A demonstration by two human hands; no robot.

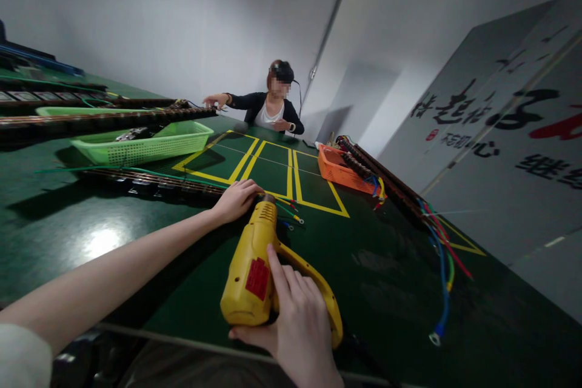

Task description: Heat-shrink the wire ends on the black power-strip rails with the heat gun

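Observation:
My right hand [297, 324] is wrapped round the handle of a yellow heat gun [254, 267] with a red label, its nozzle pointing away toward thin coloured wires [291, 213] on the green table [386, 279]. My left hand [236, 199] rests closed on the near end of a long dark strip with wires [150, 180], right beside the gun's nozzle. What its fingers pinch is hidden.
A green basket [145, 144] sits at the left, an orange basket [341, 170] at the right with long dark strips and coloured wires [443, 254] trailing from them. Yellow tape lines [291, 176] mark the table. A person across the table [273, 110] reaches left.

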